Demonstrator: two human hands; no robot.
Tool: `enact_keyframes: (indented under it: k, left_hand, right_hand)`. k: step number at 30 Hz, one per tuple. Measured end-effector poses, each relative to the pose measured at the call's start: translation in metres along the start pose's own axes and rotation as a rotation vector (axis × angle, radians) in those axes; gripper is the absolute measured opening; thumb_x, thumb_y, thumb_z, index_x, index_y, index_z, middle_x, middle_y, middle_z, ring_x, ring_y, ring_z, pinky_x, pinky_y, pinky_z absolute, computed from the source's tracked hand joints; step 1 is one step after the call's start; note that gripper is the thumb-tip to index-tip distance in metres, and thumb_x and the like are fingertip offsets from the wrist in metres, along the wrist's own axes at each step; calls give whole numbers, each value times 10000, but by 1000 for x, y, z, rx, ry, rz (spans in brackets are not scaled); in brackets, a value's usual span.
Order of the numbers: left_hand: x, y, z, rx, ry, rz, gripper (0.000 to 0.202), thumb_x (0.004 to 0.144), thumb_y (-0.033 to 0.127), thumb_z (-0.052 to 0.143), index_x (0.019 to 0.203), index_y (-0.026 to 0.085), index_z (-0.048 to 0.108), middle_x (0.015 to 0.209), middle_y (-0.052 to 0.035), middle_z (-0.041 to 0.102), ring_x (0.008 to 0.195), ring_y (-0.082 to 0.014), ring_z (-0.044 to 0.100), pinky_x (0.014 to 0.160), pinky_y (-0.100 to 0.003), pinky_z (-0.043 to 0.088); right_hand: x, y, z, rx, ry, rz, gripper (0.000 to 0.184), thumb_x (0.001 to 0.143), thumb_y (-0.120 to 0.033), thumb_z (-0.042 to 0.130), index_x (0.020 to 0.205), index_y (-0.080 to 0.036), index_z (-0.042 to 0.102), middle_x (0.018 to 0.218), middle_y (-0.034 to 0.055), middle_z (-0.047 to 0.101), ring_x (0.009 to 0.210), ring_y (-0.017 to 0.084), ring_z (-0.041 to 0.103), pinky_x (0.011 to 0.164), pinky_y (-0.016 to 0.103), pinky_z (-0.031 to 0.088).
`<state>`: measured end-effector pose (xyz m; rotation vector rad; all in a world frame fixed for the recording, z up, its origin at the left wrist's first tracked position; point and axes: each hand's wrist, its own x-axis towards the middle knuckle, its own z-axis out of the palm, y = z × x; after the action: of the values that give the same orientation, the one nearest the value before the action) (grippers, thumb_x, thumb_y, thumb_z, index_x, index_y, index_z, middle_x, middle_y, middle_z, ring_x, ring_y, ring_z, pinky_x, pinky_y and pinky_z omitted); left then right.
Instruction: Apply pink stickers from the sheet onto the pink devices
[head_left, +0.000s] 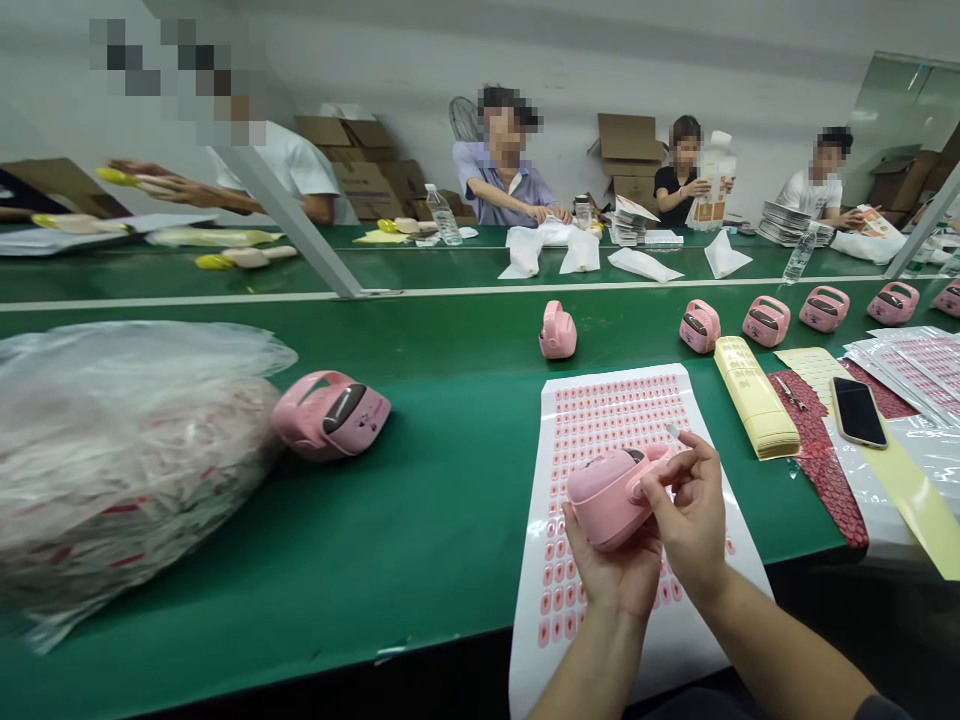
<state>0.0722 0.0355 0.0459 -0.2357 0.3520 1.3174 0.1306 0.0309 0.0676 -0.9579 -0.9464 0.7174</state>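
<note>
My left hand (619, 575) cups a small pink device with a carry handle (611, 500) from below, tilted above a sheet of stickers. Pinched fingers of my right hand (690, 510) touch the device's side at the handle joint; what they hold there is too small to name. A small whitish piece (673, 431) shows by the right fingertips. Under both hands lies the white sticker sheet (559, 430), printed with rows of small pink and red stickers and overhanging the table's front edge.
More pink devices stand along the green table: one (330, 415) by a bulging clear bag (127, 470), others in a row (765, 320) behind. Folded yellow paper (756, 400), a phone (859, 410) and tweezers (791, 392) lie right. Co-workers (506, 185) sit across behind a metal rail.
</note>
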Motion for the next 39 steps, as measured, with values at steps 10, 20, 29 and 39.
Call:
enact_keyframes:
  k: [10, 20, 29, 39]
  left_hand:
    - [0, -3, 0, -29, 68, -9, 513, 789, 422, 421, 1192, 114, 499, 884, -131, 667, 746, -206, 643, 647, -279, 529]
    - [0, 0, 0, -30, 12, -29, 514, 779, 341, 454, 1240, 115, 439, 927, -133, 666, 751, -206, 647, 669, -286, 530]
    - [3, -1, -8, -80, -60, -59, 499, 761, 367, 467, 1184, 104, 497, 1015, -171, 635, 939, -276, 609, 791, -380, 510]
    - [1, -3, -6, -86, -35, -39, 529, 773, 430, 462, 1184, 100, 508, 949, -168, 650, 814, -234, 635, 710, -320, 526]
  right_hand:
    - [-4, 6, 2, 24, 102, -17, 325, 754, -220, 580, 1023, -237, 398, 728, -45, 474, 623, 94, 574, 681, 284, 547]
    - [1, -4, -1, 126, 82, 66, 387, 699, -225, 627, 1025, -241, 419, 752, -42, 486, 627, 89, 579, 608, 239, 557]
    - [0, -6, -1, 26, 50, 40, 354, 735, -211, 590, 1040, -229, 413, 744, -46, 496, 613, 87, 579, 586, 230, 526]
    - [-4, 2, 3, -42, 124, -29, 290, 756, -227, 580, 1000, -226, 423, 712, -49, 479, 612, 90, 570, 623, 244, 525]
